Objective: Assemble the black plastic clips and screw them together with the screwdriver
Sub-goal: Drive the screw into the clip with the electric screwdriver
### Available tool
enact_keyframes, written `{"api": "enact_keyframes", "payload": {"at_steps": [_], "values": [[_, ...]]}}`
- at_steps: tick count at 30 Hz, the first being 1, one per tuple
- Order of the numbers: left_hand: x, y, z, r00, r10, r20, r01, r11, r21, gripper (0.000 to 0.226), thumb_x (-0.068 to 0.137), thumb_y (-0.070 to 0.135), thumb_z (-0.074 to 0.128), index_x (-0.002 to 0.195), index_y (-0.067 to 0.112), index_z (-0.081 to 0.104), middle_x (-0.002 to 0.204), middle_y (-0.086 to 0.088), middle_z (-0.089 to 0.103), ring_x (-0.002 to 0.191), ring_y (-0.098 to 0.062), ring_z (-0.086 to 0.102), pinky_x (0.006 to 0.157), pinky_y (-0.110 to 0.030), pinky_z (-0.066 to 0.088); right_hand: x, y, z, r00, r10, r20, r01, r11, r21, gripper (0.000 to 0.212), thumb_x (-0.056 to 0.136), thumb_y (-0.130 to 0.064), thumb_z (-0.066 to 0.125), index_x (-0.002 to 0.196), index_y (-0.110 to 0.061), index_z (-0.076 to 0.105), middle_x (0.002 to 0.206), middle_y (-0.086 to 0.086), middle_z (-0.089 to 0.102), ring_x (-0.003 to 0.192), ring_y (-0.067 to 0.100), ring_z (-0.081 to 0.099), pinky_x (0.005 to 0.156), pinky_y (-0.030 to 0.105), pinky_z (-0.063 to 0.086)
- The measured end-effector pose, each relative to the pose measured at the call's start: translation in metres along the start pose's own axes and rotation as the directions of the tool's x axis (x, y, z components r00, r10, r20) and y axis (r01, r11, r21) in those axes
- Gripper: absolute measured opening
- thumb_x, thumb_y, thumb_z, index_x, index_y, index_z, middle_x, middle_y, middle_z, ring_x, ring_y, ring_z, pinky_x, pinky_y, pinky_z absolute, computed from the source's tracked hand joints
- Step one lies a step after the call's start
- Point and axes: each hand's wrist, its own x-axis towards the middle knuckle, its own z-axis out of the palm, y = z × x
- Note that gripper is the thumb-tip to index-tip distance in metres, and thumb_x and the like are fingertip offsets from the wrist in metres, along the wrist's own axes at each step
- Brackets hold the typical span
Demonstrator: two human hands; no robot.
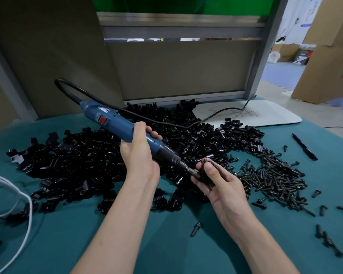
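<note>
The screwdriver (pixel 115 123) is blue (with an orange-red switch (pixel 102 120)); the clips (pixel 83 155) are black, the tabletop (pixel 166 244) teal.

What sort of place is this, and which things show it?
Most likely a small factory assembly bench: a corded electric screwdriver, a heap of identical black plastic clips and a pile of loose screws.

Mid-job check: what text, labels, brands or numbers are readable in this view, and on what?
Nothing is legible enough to quote.
White label on the blue screwdriver: too blurred.
Orange scribbles on the white board: no readable words.
Far-right wall posters: too small.
</note>
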Motion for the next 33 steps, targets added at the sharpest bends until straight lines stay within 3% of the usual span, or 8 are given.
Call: {"api": "enact_keyframes", "payload": {"at_steps": [10, 13, 17, 19, 21, 26, 30, 33], "values": [[-0.003, 0.001, 0.002, 0.999, -0.018, -0.031, 0.018, 1.000, 0.012, 0.015, 0.088, 0.007, 0.065, 0.088, 0.013, 0.052, 0.061, 0.004, 0.058, 0.050, -0.009, 0.057, 0.055, -0.027, 0.054, 0.001, 0.002, -0.001, 1.000, -0.013, 0.008, 0.014, 0.999, -0.031, 0.034, 0.077, -0.020, 0.080, 0.105, -0.001, 0.078, 0.103, 0.016, 0.076, 0.095, 0.028, 0.076, 0.080, 0.035, 0.062], [-0.002, 0.000, 0.002, 0.997, -0.012, -0.070, 0.012, 1.000, 0.007, 0.016, 0.088, 0.005, 0.064, 0.095, 0.011, 0.051, 0.061, 0.004, 0.058, 0.050, -0.009, 0.056, 0.055, -0.026, 0.054, 0.000, 0.001, -0.001, 0.996, -0.081, 0.034, 0.085, 0.985, -0.148, 0.041, 0.072, -0.033, 0.087, 0.105, -0.009, 0.080, 0.106, 0.014, 0.077, 0.103, 0.029, 0.075, 0.086, 0.032, 0.061], [0.000, -0.004, -0.003, 0.981, -0.041, -0.191, 0.048, 0.998, 0.034, 0.018, 0.088, 0.005, 0.064, 0.101, 0.008, 0.052, 0.072, -0.005, 0.058, 0.055, -0.014, 0.057, 0.057, -0.028, 0.055, -0.004, -0.002, 0.000, 0.980, -0.190, 0.054, 0.196, 0.906, -0.376, 0.062, 0.061, -0.064, 0.090, 0.110, -0.028, 0.078, 0.112, 0.005, 0.077, 0.111, 0.022, 0.073, 0.099, 0.037, 0.057], [0.000, -0.004, -0.005, 0.960, -0.051, -0.274, 0.070, 0.996, 0.059, 0.010, 0.089, 0.006, 0.064, 0.089, 0.006, 0.054, 0.069, -0.006, 0.059, 0.053, -0.014, 0.058, 0.056, -0.027, 0.055, -0.007, -0.002, 0.004, 0.972, -0.216, 0.087, 0.231, 0.840, -0.490, 0.050, 0.067, -0.063, 0.084, 0.110, -0.037, 0.077, 0.113, -0.002, 0.077, 0.113, 0.017, 0.071, 0.105, 0.043, 0.052], [0.003, 0.000, -0.007, 0.942, -0.071, -0.329, 0.088, 0.995, 0.036, 0.018, 0.091, 0.005, 0.063, 0.077, 0.008, 0.053, 0.059, -0.002, 0.059, 0.045, -0.011, 0.057, 0.052, -0.025, 0.054, -0.011, -0.001, 0.008, 0.966, -0.224, 0.127, 0.256, 0.798, -0.546, 0.038, 0.073, -0.056, 0.078, 0.108, -0.043, 0.075, 0.111, -0.006, 0.077, 0.113, 0.013, 0.070, 0.105, 0.040, 0.051], [0.009, 0.009, -0.014, 0.931, -0.132, -0.341, 0.139, 0.990, -0.003, 0.017, 0.093, 0.006, 0.064, 0.081, 0.009, 0.053, 0.063, -0.002, 0.056, 0.043, -0.010, 0.055, 0.049, -0.023, 0.052, -0.017, 0.003, 0.017, 0.958, -0.219, 0.183, 0.285, 0.714, -0.639, 0.027, 0.079, -0.056, 0.074, 0.105, -0.055, 0.070, 0.110, -0.017, 0.076, 0.110, -0.003, 0.065, 0.096, 0.024, 0.044], [0.016, 0.019, -0.016, 0.914, -0.139, -0.381, 0.128, 0.990, -0.055, 0.015, 0.094, 0.006, 0.064, 0.085, 0.009, 0.052, 0.068, -0.003, 0.057, 0.045, -0.009, 0.055, 0.053, -0.025, 0.054, -0.016, 0.002, 0.011, 0.967, -0.207, 0.146, 0.254, 0.777, -0.576, 0.041, 0.076, -0.066, 0.078, 0.112, -0.047, 0.072, 0.116, -0.011, 0.075, 0.119, 0.014, 0.067, 0.110, 0.045, 0.045], [0.023, 0.027, -0.020, 0.910, -0.135, -0.391, 0.101, 0.989, -0.106, 0.015, 0.094, 0.005, 0.063, 0.087, 0.010, 0.051, 0.070, -0.003, 0.057, 0.040, -0.007, 0.054, 0.055, -0.024, 0.055, -0.013, 0.003, 0.008, 0.971, -0.205, 0.126, 0.240, 0.789, -0.566, 0.051, 0.070, -0.069, 0.078, 0.113, -0.044, 0.072, 0.117, -0.009, 0.075, 0.120, 0.016, 0.067, 0.111, 0.048, 0.045]]}}
